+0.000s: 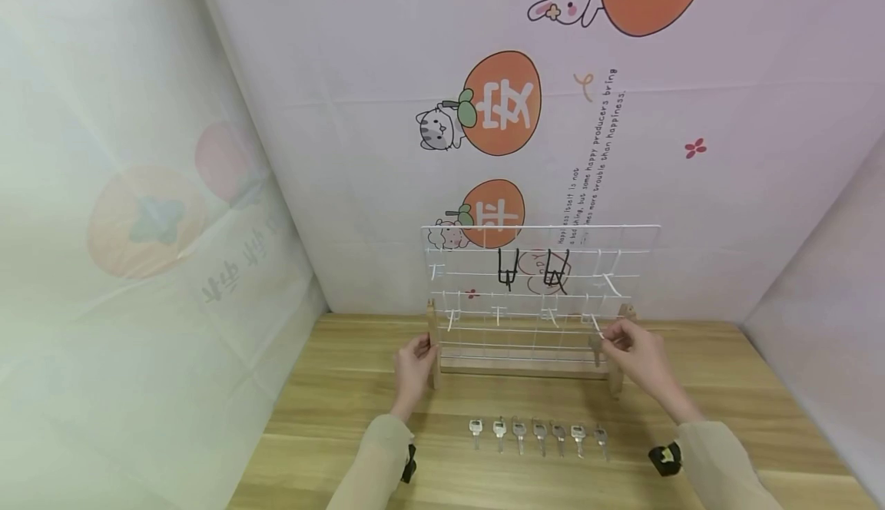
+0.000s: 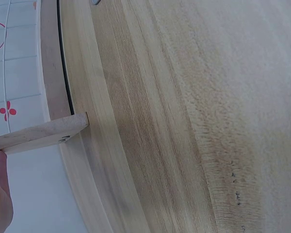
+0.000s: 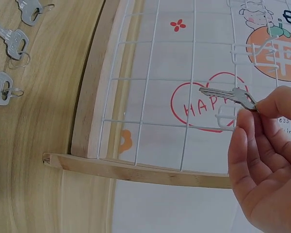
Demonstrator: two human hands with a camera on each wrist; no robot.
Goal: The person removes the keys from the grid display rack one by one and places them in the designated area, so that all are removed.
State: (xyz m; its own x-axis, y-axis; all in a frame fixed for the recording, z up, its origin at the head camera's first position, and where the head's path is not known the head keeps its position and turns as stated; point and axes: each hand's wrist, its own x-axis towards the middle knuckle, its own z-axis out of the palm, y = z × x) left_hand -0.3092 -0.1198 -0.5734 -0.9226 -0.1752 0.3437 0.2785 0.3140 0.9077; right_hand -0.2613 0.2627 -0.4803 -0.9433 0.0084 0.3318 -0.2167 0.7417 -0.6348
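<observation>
A white wire grid rack with wooden side posts stands on the table, white and black hooks hanging on it. My left hand holds the rack's left wooden post; in the left wrist view its fingers are at the post's edge. At the rack's right side, my right hand pinches a silver key by its head. The key's blade points away from the fingertips, in front of the grid. In the head view the key is close below a white hook on the lower row.
Several silver keys with rings lie in a row on the wooden table in front of the rack. Black hooks hang on the upper grid. A printed cloth covers the wall behind.
</observation>
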